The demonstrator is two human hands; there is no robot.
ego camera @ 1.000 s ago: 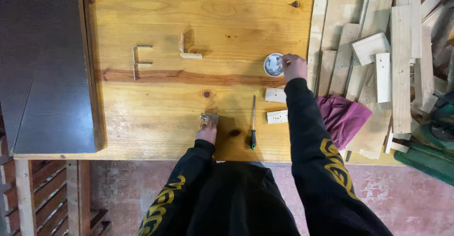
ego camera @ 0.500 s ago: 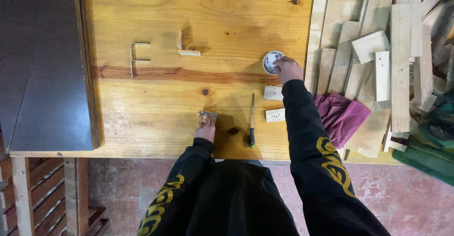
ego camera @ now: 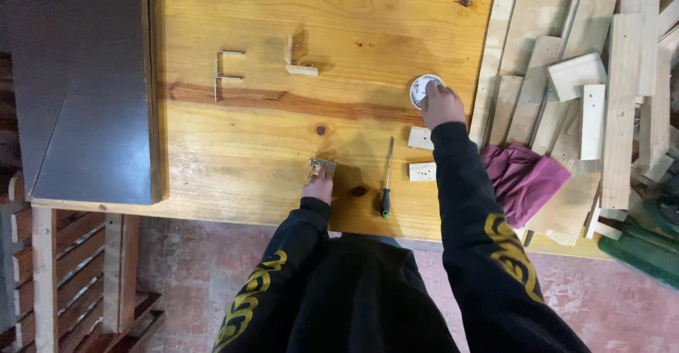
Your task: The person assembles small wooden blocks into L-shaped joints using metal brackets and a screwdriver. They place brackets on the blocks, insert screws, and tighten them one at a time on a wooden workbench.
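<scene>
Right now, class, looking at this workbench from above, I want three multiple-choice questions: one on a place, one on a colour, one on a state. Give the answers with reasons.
1. Where does the screwdriver lie?
A. Between the person's two hands on the wooden table
B. On the pile of planks
C. On the dark panel

2. What colour is the cloth beside the right arm?
A. Green
B. Magenta
C. White

3. What is the right hand doing?
A. Gripping the screwdriver
B. Hanging off the table
C. Resting on the small round white container

Answers:
1 A, it lies on the table between the left hand and the right arm.
2 B, the crumpled cloth is magenta.
3 C, the hand partly covers the container.
</scene>
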